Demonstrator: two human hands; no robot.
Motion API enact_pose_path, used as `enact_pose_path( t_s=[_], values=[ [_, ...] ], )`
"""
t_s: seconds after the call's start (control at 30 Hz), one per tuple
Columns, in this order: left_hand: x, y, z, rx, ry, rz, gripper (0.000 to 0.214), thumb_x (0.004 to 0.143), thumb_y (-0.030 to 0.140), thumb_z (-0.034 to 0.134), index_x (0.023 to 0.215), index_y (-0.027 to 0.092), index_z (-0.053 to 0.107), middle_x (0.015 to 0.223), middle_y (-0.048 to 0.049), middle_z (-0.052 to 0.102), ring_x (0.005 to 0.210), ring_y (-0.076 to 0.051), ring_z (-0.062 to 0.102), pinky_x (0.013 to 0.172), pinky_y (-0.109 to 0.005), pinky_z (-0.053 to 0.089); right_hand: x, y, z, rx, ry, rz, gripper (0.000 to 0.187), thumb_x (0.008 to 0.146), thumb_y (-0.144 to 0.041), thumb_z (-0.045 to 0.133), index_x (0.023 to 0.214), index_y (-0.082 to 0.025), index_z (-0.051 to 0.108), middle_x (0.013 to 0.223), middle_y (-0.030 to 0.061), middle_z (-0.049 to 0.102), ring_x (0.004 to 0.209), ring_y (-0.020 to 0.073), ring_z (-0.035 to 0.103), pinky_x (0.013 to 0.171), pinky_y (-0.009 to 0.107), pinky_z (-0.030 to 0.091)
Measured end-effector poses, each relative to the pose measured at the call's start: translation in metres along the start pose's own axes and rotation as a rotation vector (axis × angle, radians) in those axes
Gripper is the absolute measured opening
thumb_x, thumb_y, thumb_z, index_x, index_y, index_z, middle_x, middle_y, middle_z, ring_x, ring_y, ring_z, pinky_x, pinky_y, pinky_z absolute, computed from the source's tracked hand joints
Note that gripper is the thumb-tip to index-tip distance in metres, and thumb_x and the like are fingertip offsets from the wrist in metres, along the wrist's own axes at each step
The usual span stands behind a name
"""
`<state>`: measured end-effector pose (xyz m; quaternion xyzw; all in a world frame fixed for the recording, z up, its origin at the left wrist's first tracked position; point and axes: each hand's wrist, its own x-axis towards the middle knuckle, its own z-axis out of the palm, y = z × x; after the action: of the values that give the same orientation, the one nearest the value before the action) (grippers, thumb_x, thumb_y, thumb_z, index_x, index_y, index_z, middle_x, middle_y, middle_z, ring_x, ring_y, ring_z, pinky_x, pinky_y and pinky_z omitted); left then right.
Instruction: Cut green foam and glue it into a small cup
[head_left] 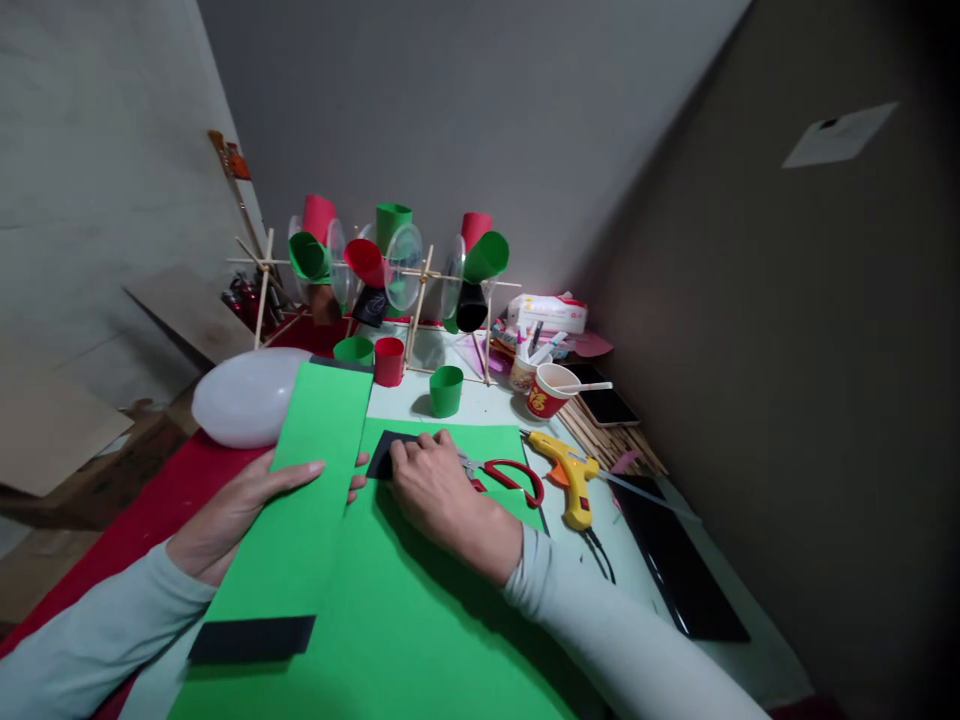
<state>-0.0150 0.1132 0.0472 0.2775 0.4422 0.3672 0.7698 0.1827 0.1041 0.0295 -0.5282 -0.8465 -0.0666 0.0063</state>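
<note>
My left hand (pixel 238 510) holds a long green paper strip (pixel 300 510), thumb on top and fingertips showing past its right edge. Under the strip lies a larger green sheet (pixel 420 620). Black paper shows at the strip's far end, and a black paper piece (pixel 251 638) lies by its near end. My right hand (pixel 442 490) is closed, fingers bent down at the edge of another black paper piece (pixel 382 455) on the sheet; its fingertips are partly hidden. Red-handled scissors (pixel 514 480) lie just right of that hand, their blades partly hidden.
Behind stands a stick frame (pixel 424 275) with clear discs and coloured paper cups. A green cup (pixel 446 392) and red cup (pixel 388 362) stand before it. At right are a yellow glue gun (pixel 574 480), a paper cup (pixel 551 390) and sticks. A white rounded object (pixel 244 397) sits left.
</note>
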Motion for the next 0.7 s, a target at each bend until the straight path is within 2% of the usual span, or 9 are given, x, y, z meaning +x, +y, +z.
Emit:
enact_pose_path(
  t_s=[0.1,0.23,0.33,0.43,0.53,0.7],
  values=[
    [0.002,-0.004,0.002,0.008,-0.003,-0.032,0.065,0.071,0.012,0.082,0.132,0.011,0.058,0.111,-0.0194,0.077,0.085,-0.034,0.077,0.077,-0.046,0.066,-0.001,0.003,0.002,-0.022,-0.014,-0.009,0.014,0.096,-0.02,0.054,0.104,-0.012,0.063,0.092,0.0058,0.069,0.088,0.0223,0.065,0.084,0.041,0.05],
    [0.001,-0.007,0.007,0.047,-0.012,0.007,0.08,0.071,0.009,0.082,0.143,0.015,0.047,0.111,-0.02,0.077,0.088,-0.036,0.077,0.079,-0.048,0.065,-0.006,0.004,-0.004,-0.002,-0.014,-0.028,0.021,0.095,-0.027,0.053,0.102,-0.01,0.062,0.094,0.0134,0.07,0.089,0.0289,0.065,0.08,0.046,0.05],
    [0.0,-0.007,0.007,0.017,0.015,-0.004,0.076,0.073,0.006,0.078,0.143,0.011,0.047,0.105,-0.0212,0.078,0.086,-0.036,0.077,0.075,-0.046,0.066,-0.004,0.002,-0.006,-0.003,-0.017,-0.047,0.016,0.094,-0.019,0.051,0.101,-0.009,0.062,0.091,0.0145,0.071,0.085,0.0285,0.066,0.08,0.046,0.049],
    [0.001,-0.007,0.005,-0.025,0.017,-0.045,0.073,0.075,0.006,0.077,0.142,0.011,0.049,0.102,-0.0203,0.079,0.084,-0.035,0.077,0.075,-0.045,0.066,-0.001,-0.002,-0.006,-0.029,-0.021,-0.047,0.013,0.094,-0.014,0.052,0.101,-0.01,0.063,0.088,0.0095,0.07,0.087,0.0256,0.066,0.085,0.046,0.049],
    [0.002,-0.008,0.003,-0.035,0.013,-0.097,0.069,0.076,0.008,0.076,0.141,0.012,0.052,0.102,-0.0188,0.079,0.085,-0.034,0.078,0.077,-0.044,0.065,-0.001,-0.006,-0.007,-0.05,-0.018,-0.032,0.012,0.097,-0.019,0.056,0.105,-0.013,0.064,0.095,0.0045,0.069,0.093,0.0217,0.066,0.091,0.044,0.05],
    [0.0,-0.009,0.002,-0.052,0.047,-0.176,0.052,0.078,0.008,0.072,0.128,0.005,0.062,0.106,-0.0234,0.077,0.085,-0.033,0.077,0.082,-0.047,0.063,-0.004,-0.001,-0.012,-0.023,-0.053,0.002,0.015,0.097,-0.025,0.062,0.106,-0.014,0.066,0.1,0.0044,0.07,0.095,0.0208,0.067,0.088,0.043,0.054]
  ],
)
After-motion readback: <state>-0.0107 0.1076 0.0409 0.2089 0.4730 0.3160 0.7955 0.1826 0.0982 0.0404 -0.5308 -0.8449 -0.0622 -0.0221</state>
